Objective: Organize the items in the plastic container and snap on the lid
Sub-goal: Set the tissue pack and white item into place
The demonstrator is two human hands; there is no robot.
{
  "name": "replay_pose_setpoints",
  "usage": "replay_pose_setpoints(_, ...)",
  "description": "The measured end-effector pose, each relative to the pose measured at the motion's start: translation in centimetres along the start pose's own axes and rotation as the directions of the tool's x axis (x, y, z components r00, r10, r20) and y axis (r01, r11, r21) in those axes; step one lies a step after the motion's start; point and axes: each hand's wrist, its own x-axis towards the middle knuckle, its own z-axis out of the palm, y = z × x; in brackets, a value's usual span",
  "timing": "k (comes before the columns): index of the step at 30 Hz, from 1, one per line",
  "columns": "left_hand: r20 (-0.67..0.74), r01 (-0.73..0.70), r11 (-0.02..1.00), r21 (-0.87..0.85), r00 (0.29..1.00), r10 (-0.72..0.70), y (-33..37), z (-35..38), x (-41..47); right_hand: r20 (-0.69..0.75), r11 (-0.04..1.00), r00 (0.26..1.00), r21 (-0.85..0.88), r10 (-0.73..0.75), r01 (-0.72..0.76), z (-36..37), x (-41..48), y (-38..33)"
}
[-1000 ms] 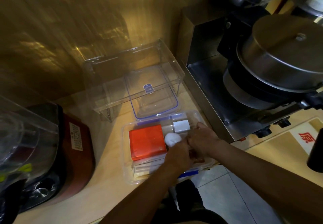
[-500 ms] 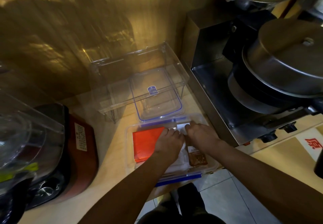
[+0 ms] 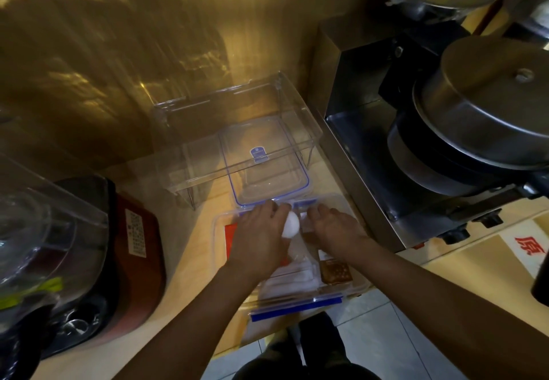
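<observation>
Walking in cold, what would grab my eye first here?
Two bare hands working inside a clear plastic container at the counter's edge: the left hand holds a small white ball, the right hand reaches in beside it. The blue-rimmed lid lies just behind, and a big steel pot sits at right.

White ball [image 3: 290, 224] now back in left hand [image 3: 261, 232], over the container's [image 3: 218, 225] far end.
</observation>
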Motion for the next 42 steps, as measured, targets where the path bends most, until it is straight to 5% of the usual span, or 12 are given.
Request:
replay_pose_setpoints(7,-0.017,0.197,0.977,-0.088,0.98,-0.199,-1.8,0.0,-0.5,0.033,0.996,0.999,0.092,0.017,-0.02,1.2,1.0,-0.7)
replay_pose_setpoints(18,0.016,0.203,0.966,-0.162,0.979,-0.203,-2.3,0.7,-1.1,-0.061,0.96,0.996,0.271,-0.059,0.073,1.8,0.1,-1.6)
replay_pose_setpoints(22,0.028,0.196,0.954,-0.225,0.98,-0.195,-1.8,1.1,-1.3,-0.112,0.899,0.993,0.438,0.026,0.026,1.2,-0.3,-0.8)
replay_pose_setpoints(24,0.005,0.177,0.949,-0.262,0.983,-0.182,-1.4,1.2,-1.1,-0.122,0.746,0.973,0.663,0.195,-0.067,0.4,-0.7,-0.8)
replay_pose_setpoints(27,-0.007,0.119,0.963,-0.244,0.992,-0.124,-0.6,1.7,-0.5,0.186,0.071,0.944,0.975,0.271,-0.213,-1.8,-1.6,-1.0)
replay_pose_setpoints(28,-0.006,0.1,0.966,-0.24,0.994,-0.105,-0.3,1.9,-0.4,0.238,-0.033,0.95,0.971,0.202,-0.236,-2.2,-1.9,-0.9)
replay_pose_setpoints(30,0.0,0.078,0.961,-0.265,0.997,-0.08,0.3,2.4,-0.1,0.264,-0.019,0.959,0.964,0.105,-0.264,-2.6,-2.3,-0.6)
replay_pose_setpoints(38,0.025,0.102,0.9,-0.424,0.995,-0.101,2.0,3.4,-0.4,0.213,0.059,0.968,0.973,0.135,-0.222,-1.9,-3.0,0.1)
replay_pose_setpoints(42,0.136,0.132,0.858,-0.497,0.988,-0.074,1.8,2.8,0.0,0.161,0.307,0.984,0.935,0.071,-0.175,-2.3,-2.8,0.2)
